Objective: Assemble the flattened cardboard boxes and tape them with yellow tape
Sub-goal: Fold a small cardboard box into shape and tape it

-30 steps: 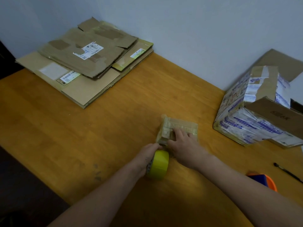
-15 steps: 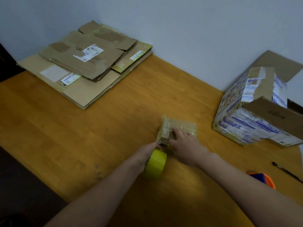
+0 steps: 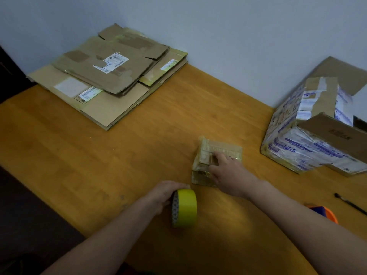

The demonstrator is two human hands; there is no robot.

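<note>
Low in the middle of the frame, the left hand (image 3: pixel 163 193) gripped the yellow tape roll (image 3: pixel 185 208), its fingers curled over the roll's upper left edge, with the roll standing on edge on the wooden table (image 3: pixel 79 155). Just above and right of it, the small cardboard box (image 3: pixel 208 153) sat on the table, not touching the roll. The right hand (image 3: pixel 230 174) rested on the box, fingers fairly straight and slightly apart, the forefinger reaching across its top. The stack of flattened cardboard boxes (image 3: pixel 111 76) lay in the upper left against the wall. A large printed box (image 3: pixel 309 139) stood at the right edge, with a black pen (image 3: pixel 349 203) and an orange-and-blue object (image 3: pixel 323 212) below it.
</note>
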